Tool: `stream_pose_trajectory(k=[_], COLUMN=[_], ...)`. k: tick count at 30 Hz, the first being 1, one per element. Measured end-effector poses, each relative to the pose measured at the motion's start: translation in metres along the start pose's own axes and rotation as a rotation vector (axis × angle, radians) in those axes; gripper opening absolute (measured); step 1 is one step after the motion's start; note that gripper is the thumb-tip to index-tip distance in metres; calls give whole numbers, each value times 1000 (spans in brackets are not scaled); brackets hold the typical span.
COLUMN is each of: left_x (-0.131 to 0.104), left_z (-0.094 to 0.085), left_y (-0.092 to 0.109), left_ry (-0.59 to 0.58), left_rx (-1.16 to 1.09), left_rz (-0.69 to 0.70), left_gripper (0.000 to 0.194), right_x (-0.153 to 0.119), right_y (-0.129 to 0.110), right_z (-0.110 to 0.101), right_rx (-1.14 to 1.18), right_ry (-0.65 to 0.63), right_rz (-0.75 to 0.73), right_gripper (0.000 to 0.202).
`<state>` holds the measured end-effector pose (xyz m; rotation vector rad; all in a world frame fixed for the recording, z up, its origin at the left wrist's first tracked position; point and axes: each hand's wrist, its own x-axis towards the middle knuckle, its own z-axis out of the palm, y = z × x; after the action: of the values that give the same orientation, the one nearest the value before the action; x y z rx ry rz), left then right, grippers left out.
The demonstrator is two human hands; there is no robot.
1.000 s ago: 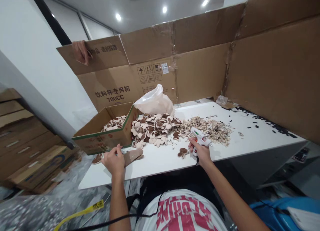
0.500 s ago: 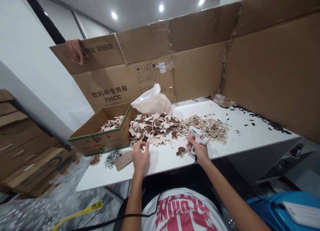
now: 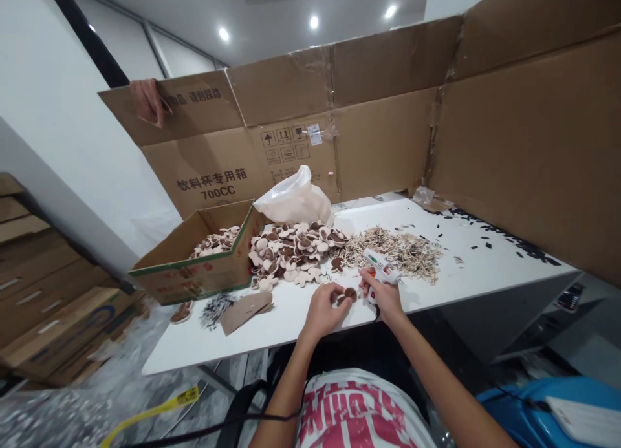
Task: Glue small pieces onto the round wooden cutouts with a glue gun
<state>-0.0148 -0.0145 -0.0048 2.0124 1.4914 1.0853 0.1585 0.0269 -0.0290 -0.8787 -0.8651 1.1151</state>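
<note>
My right hand is wrapped round the grip of a white hot glue gun, whose nozzle points to the right. Just left of it, my left hand has its thumb and fingers closed at the edge of a brown rounded felt piece with pale edging, low over the white table. The fingers partly cover this piece. Behind the left hand lies a heap of cream and brown animal-shaped cutouts. A wide pile of thin beige strips spreads behind the glue gun.
An open cardboard box holding more cutouts stands at the left. Nearer are brown card pieces and small dark-grey bits. Tall cardboard walls rise behind, with another person's hand over the top. Black bits lie right.
My left hand has moved right, from beside the cutout heap to the brown piece near the glue gun. The right hand still holds the glue gun, almost unmoved.
</note>
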Motion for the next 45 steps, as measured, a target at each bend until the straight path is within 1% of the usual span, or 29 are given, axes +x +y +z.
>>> stream_pose_trajectory(k=[2, 7, 9, 11, 14, 18, 20, 23, 26, 29, 31, 33, 36, 39, 42, 45], left_x=[0, 3, 4, 3, 2, 1, 1, 1, 1, 0, 0, 1, 1, 1, 1, 0], left_z=[-2, -5, -6, -7, -9, -11, -11, -11, -11, -11, -10, -10, -10, -10, -10, -9], left_y=[-5, -17, -21, -22, -21, -20, -18, -17, -17, -18, -19, -21, -24, -25, -25, -24], left_ry=[19, 207, 250, 286, 326, 362, 380, 403, 412, 413, 412, 405, 442, 500, 503, 501], left_rx=[-140, -512, -608, -661, -687, -680, -682, -681, -641, -640, -669, -699, -683, -646, -681, -695], left_rz=[-49, -195, -234, -244, -243, -258, -264, -251, -234, -269, -307, -329, -334, -313, -303, -312], left_gripper=[16, 36, 41, 43, 42, 43, 43, 42, 36, 33, 36, 45, 55, 49, 42, 43], right_x=[0, -1, -2, -3, -3, -5, -6, -7, -6, -5, -5, -6, -8, -8, -9, -10], right_y=[0, -2, -3, -4, -3, -1, 0, 0, 1, 1, 0, -3, -5, -8, -11, -14], right_z=[0, 2, 3, 3, 0, -5, -6, -7, -8, -9, -10, -10, -11, -11, -11, -10], right_rx=[2, -20, -23, -15, -17, -111, -146, -162, -124, -95, -117, -153, -176, -202, -250, -286], right_ry=[0, 4, 14, 25, -7, -179, -237, -264, -276, -301, -316, -330, -364, -398, -445, -510], right_rz=[0, -12, -24, -38, -45, 22, 51, 67, 66, 76, 94, 112, 135, 171, 214, 251], right_gripper=[50, 52, 52, 52, 50, 54, 56, 56, 52, 49, 49, 50, 49, 47, 46, 45])
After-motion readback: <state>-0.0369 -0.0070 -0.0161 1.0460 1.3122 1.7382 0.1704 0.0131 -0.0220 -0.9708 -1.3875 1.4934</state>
